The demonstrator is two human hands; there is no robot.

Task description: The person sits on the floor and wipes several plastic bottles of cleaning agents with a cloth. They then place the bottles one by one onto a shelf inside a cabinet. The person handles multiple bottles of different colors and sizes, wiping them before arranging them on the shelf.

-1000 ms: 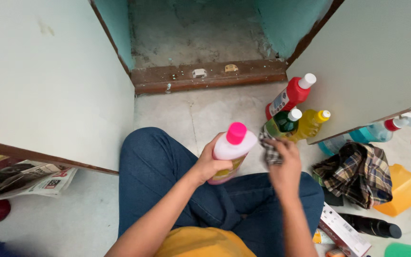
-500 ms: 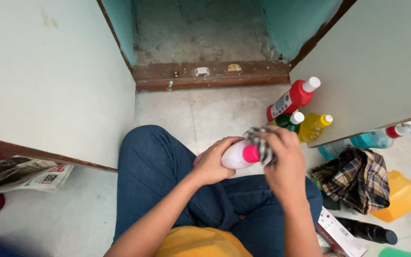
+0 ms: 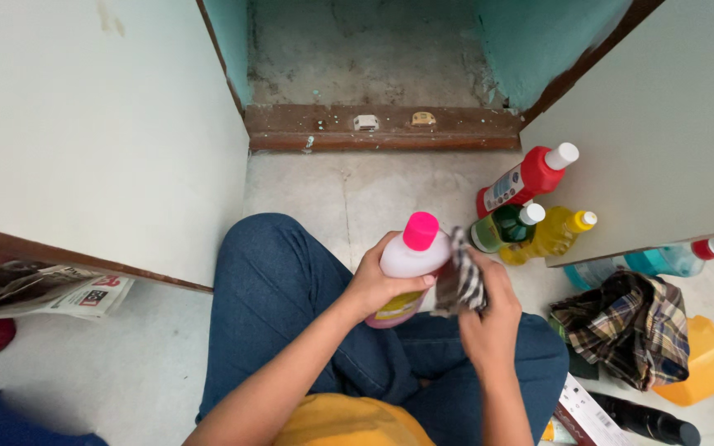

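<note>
I am sitting cross-legged on the floor in blue jeans (image 3: 274, 306), holding things over my lap. My left hand (image 3: 373, 285) is wrapping closed around the body of a white bottle (image 3: 406, 264) with a pink cap, fingers curled across its front, tilting it slightly toward my right. My right hand (image 3: 489, 318) is pinching a small checked cloth (image 3: 459, 281) between thumb and fingers, closed on it, pressing the cloth against the side of the bottle just below the cap.

Just beyond my right knee, a crumpled plaid rag (image 3: 625, 326) is lying on the floor, with an orange container (image 3: 708, 363) beside it. A little farther, three bottles are standing close together by the right cupboard door: a green one (image 3: 506, 227), a yellow one (image 3: 551, 235) and a red one (image 3: 522, 182) with a white cap. To my left, a newspaper (image 3: 35, 289) is lying under the left door. Farthest off, the open cupboard (image 3: 365, 49) is showing its bare, stained floor.
</note>
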